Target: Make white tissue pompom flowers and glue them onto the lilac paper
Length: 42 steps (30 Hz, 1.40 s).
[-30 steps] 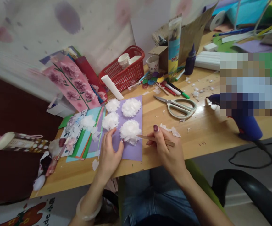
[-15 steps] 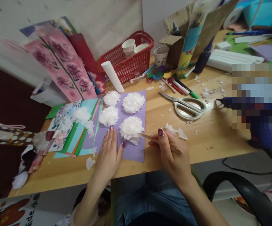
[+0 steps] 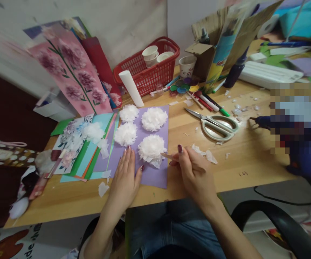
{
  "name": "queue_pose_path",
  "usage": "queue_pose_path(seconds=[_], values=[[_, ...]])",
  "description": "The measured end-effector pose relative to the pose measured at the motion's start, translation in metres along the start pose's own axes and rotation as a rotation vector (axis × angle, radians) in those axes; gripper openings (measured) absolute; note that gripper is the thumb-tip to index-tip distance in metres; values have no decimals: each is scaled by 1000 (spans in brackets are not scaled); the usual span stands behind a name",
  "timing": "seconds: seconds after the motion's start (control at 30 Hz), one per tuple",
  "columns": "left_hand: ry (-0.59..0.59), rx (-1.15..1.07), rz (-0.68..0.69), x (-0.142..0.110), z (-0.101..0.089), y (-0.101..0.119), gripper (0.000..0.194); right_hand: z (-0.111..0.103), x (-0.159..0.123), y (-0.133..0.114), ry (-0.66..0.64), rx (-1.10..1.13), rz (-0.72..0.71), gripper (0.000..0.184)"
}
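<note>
My left hand [image 3: 125, 175] lies flat on the purple sheet [image 3: 155, 180], fingers stretched out, their tips just below a white paper flower [image 3: 125, 133]. In my right hand [image 3: 197, 172] is a slim tan pointed stick [image 3: 168, 156], pinched between thumb and fingers. Its tip touches the right edge of another ruffled white paper flower [image 3: 152, 148]. Most of the stick is hidden by the hand. Two more flowers, one smaller [image 3: 128, 113] and one larger [image 3: 154, 118], sit higher on the sheet.
Scissors [image 3: 214, 124] lie right of the sheet, near paper scraps [image 3: 211, 157] and markers [image 3: 209, 101]. A blue glue gun [image 3: 301, 158], partly pixelated, stands at the right. Behind are a white roll [image 3: 131, 88], a red basket [image 3: 155, 77] and a paper cup [image 3: 187, 66]. Coloured papers [image 3: 90, 158] lie left.
My right hand has turned slightly, so less of the stick shows. Its tip stays at the flower's edge. The left hand keeps its place on the sheet; the whole view has shifted slightly.
</note>
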<state>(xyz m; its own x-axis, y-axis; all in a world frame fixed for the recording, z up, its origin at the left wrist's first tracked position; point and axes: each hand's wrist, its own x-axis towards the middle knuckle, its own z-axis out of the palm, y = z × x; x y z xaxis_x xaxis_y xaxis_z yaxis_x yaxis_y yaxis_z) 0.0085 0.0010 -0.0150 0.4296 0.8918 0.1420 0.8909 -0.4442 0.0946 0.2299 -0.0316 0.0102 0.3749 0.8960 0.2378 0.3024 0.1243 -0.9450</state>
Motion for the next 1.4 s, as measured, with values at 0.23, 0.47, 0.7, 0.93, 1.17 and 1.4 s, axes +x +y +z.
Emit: queue_pose_path(seconds=[0.23, 0.47, 0.7, 0.93, 1.17, 1.4], values=[[1, 27, 3, 0, 5, -2, 61, -6, -3, -1, 251, 304, 324, 53], [4, 22, -51, 4, 1, 5, 61, -10, -8, -1, 254, 420, 310, 55], [8, 14, -155, 5, -9, 29, 60, -2, -1, 0, -46, 256, 132, 50], [-23, 33, -116, -5, -22, 45, 62, 1, 3, 4, 23, 317, 181, 53], [-55, 24, -113, -4, -26, 42, 63, -5, 5, -7, 118, 293, 192, 58], [-91, 30, -88, -4, -31, 40, 62, -10, -1, -9, 251, 257, 186, 58]])
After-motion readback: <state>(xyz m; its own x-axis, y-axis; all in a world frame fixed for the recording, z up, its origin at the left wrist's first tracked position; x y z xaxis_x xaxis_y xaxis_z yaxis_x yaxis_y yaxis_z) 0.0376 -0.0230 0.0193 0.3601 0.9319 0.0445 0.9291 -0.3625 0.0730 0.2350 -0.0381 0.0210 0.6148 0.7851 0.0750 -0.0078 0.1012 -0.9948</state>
